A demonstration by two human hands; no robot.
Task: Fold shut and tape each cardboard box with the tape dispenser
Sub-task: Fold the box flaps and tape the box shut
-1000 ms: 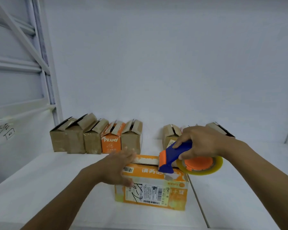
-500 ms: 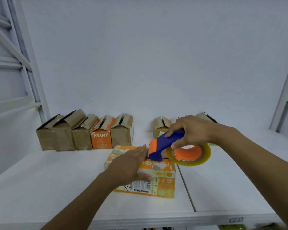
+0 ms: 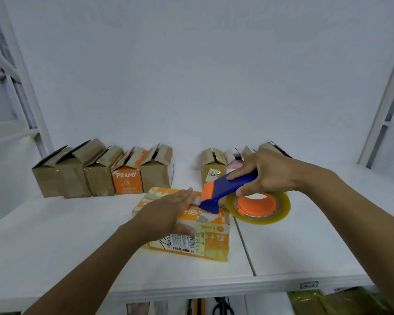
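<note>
Left hand [image 3: 168,210]: laid palm down on top of the orange box [image 3: 205,244], fingers straight and pressed together, pointing toward the far edge; the thumb hangs over the front face near a printed label. Right hand [image 3: 268,171]: fingers curled round the blue handle of the tape dispenser [image 3: 228,187], thumb underneath. The dispenser's blue nose, behind an orange guard, touches the box top just beside the left fingertips. Its tape roll [image 3: 280,208], yellowish and clear on an orange hub, hangs past the right edge of the box, above the white counter [image 3: 55,235].

The orange box lies near the front middle of the counter, flaps folded down, beside a seam between two counter panels. Against the rear wall stand five small boxes [image 3: 77,176] in a touching row at left, flaps partly raised; the fourth is orange and marked PRAMY [image 3: 127,180]. A second group of boxes [image 3: 213,169] stands at right rear, partly hidden by the right hand.
</note>
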